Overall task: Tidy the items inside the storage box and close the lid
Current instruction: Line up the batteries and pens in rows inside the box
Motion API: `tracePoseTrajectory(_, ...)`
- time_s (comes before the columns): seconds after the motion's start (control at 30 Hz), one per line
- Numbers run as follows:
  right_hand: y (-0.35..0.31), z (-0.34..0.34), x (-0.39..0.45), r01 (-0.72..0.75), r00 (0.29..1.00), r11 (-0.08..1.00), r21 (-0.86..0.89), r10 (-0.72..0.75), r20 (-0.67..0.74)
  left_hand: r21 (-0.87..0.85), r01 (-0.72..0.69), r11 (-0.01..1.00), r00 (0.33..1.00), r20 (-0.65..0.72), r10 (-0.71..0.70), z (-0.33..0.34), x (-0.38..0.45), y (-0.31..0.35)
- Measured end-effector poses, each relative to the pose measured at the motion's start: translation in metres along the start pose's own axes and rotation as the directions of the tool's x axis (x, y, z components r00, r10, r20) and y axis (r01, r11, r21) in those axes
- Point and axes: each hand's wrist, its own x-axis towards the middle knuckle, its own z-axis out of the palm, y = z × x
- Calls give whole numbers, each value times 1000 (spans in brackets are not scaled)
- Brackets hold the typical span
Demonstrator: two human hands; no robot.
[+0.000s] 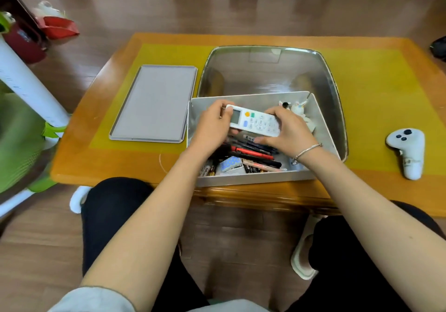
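Far left, on floor: white post (29,87) with green fittings; red bag (56,27) behind it.

On wooden table (96,166) with yellow mat (376,94), left portion: grey lid (154,102), lying flat, off and just left of storage box (253,177).

Centre, at near table edge: storage box, white, open-topped. Contents: pens and markers (253,153) piled along the bottom; batteries (210,170) at near-left corner; small blue patterned packet (231,164) beside them; white unicorn figure (299,108) at far-right corner.

Above box interior: white remote control (253,121), screen end to the left, held level over the pens by both hands. Left hand (214,123), fingers curled round screen end. Right hand (287,130), fingers above and thumb beneath button end; silver bracelet (305,152) on wrist.

Behind box, touching far wall: clear plastic tub (265,70), rim grey.

Right portion of mat, well apart from box: white game controller (407,152), lying flat.
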Motion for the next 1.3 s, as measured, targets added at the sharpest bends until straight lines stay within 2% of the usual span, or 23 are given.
tracePoseTrajectory(0.07, -2, 5, 5, -1, 995, 999, -52, 6, 98, 19, 22, 1000, 993, -117, -19, -20, -2, -8)
tracePoseTrajectory(0.13, -2, 9, 6, -8, 995, 993, -122, 20, 97, 12, 49, 999, 967, -249, -45, -41, -3, -18)
tracePoseTrajectory(0.2, -6, 17, 6, 76, 989, 984, -159, -54, 137, -8, 81, 997, 931, -356, -79, -61, -5, -29)
tracePoseTrajectory(0.27, -16, 30, 7, 192, 945, 967, -171, -135, 297, -22, 99, 995, 900, -425, -99, -77, -8, -39)
tracePoseTrajectory(0.37, -34, 52, 15, 314, 875, 920, -233, -185, 447, -38, 125, 991, 878, -462, -128, -91, -11, -51)
tracePoseTrajectory(0.57, -52, 85, 34, 397, 852, 813, -426, -155, 499, -61, 151, 987, 868, -470, -162, -97, -13, -61)
tracePoseTrajectory(0.63, -54, 90, 35, 389, 863, 821, -419, -165, 478, -67, 148, 987, 862, -480, -162, -97, -14, -63)
tracePoseTrajectory(0.73, -54, 82, 32, 268, 914, 922, -279, -151, 377, -112, 135, 984, 844, -507, -174, -98, -14, -65)
tracePoseTrajectory(0.83, -47, 61, 25, 51, 992, 998, -38, -46, 119, -145, 131, 981, 832, -522, -188, -101, -11, -69)
tracePoseTrajectory(0.9, -36, 41, 19, -35, 997, 998, 61, 39, -66, -148, 129, 981, 836, -515, -188, -100, -8, -71)
tracePoseTrajectory(0.97, -20, 19, 12, -94, 983, 995, 27, 97, -154, -138, 131, 982, 845, -503, -184, -97, -5, -72)
tracePoseTrajectory(1.1, 20, -22, 1, -286, 941, 921, -265, 218, -259, -141, 142, 980, 859, -475, -193, -88, 0, -72)
tracePoseTrajectory(1.2, 36, -36, -2, -412, 909, 834, -368, 347, -232, -148, 141, 979, 864, -465, -194, -82, 0, -70)
tracePoseTrajectory(1.3, 37, -36, -2, -477, 879, 768, -427, 423, -221, -157, 133, 978, 874, -446, -191, -80, -1, -68)
